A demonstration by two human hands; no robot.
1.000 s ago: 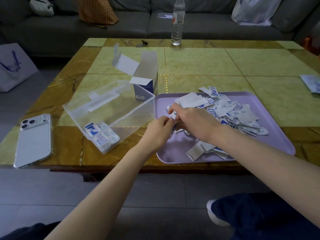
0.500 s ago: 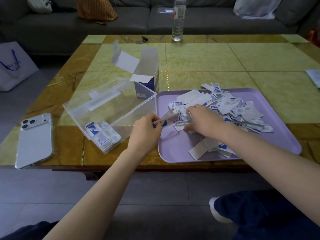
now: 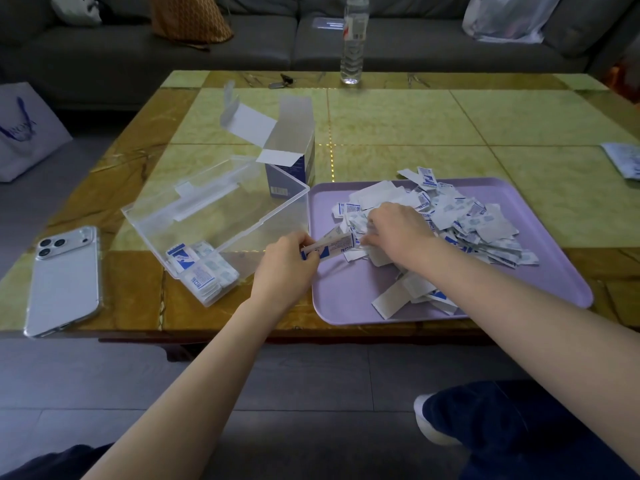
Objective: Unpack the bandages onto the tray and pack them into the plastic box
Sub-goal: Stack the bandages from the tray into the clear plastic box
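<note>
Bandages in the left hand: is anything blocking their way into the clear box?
Nothing visible does. The left hand holds the bandages beside the plastic box, whose top is open; only the box's own right wall lies between.

The tray [image 3: 346, 299] sits at the counter's [image 3: 398, 126] near edge, right of centre, with bandages [image 3: 478, 223] heaped on it. The plastic box [image 3: 214, 216] lies just left of it, a carton [image 3: 294, 157] behind. A phone [image 3: 64, 282] lies at the near-left corner and a bottle [image 3: 353, 43] stands at the far edge.
</note>
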